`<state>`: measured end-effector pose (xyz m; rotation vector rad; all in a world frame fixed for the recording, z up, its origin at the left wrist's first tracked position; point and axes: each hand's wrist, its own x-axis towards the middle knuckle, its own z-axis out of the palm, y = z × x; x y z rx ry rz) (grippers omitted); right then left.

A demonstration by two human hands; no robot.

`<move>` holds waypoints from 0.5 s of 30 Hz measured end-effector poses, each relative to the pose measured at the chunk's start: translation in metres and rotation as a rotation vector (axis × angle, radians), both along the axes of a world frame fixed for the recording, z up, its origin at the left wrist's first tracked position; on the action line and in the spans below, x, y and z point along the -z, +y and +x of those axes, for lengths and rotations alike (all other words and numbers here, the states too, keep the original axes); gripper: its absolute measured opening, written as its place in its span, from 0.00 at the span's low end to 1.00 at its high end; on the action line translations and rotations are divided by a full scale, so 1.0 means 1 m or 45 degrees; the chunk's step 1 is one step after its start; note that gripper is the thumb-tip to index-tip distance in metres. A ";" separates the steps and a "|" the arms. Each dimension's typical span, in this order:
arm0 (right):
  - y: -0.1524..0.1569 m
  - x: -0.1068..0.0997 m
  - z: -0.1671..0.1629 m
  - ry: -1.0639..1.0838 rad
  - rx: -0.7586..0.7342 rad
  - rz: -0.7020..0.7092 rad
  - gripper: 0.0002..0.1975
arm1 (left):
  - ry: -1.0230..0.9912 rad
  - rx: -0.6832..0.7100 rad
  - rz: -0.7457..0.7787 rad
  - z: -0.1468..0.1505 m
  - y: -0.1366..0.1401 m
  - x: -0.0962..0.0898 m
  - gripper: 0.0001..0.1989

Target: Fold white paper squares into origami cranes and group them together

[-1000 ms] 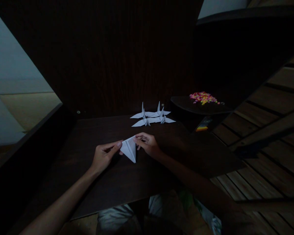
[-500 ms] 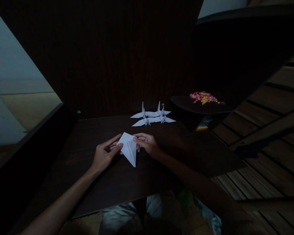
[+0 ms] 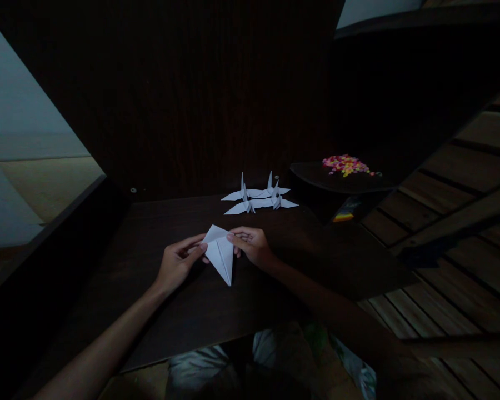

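I have a folded white paper [image 3: 220,254] between my two hands, over the near-middle part of the dark table [image 3: 150,222]. The grip of my left hand [image 3: 183,256] is closed to a pinch on the paper's left corner, thumb flat on top and fingers mostly tucked behind. The grip of my right hand [image 3: 252,244] is pinched just as narrowly on the right corner, thumb on the upper face and the other fingers curled behind the edge. The paper is kite-shaped between my thumbs: a short, blunt tip points away from me, a long, narrow point comes down toward me, and a line runs along the middle of the lower part where two folded edges lie side by side. I cannot tell whether its underside touches the table. Beyond it, near the back of the table, stand folded white paper cranes [image 3: 260,204], apparently four in two rows, with pointed wings spread sideways and thin tips rising upright; they are apart from my fingers. Behind them rises a dark wooden panel [image 3: 183,111]. To their right, a dark rounded shelf [image 3: 312,174] carries a loose heap of small beads [image 3: 345,165] in pink, red, yellow and purple. Under that shelf shows a small item with a yellow-orange band [image 3: 343,218], too dim to make out. My patterned trousers [image 3: 200,361] show below the table's near edge, and wooden slats [image 3: 454,283] lie off to the right.
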<state>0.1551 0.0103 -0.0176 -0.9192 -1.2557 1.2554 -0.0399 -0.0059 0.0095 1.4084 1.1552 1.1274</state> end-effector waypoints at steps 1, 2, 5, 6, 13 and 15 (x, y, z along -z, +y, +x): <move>0.000 0.000 0.000 0.002 0.005 0.009 0.14 | 0.000 0.002 -0.001 -0.001 0.000 0.000 0.25; 0.000 0.000 0.000 0.006 0.009 0.015 0.14 | -0.001 0.006 -0.005 -0.001 0.001 0.000 0.25; 0.000 0.001 0.000 0.028 0.014 0.024 0.15 | 0.011 0.045 -0.010 -0.002 0.001 0.000 0.24; 0.000 0.001 0.000 0.036 0.013 0.025 0.16 | 0.019 0.063 -0.008 -0.003 0.001 0.001 0.24; 0.000 0.000 0.001 0.082 -0.036 0.046 0.18 | -0.008 0.043 0.008 -0.004 0.002 0.003 0.22; 0.000 0.000 0.001 0.099 -0.043 0.032 0.19 | -0.031 0.022 -0.001 -0.005 0.003 0.004 0.23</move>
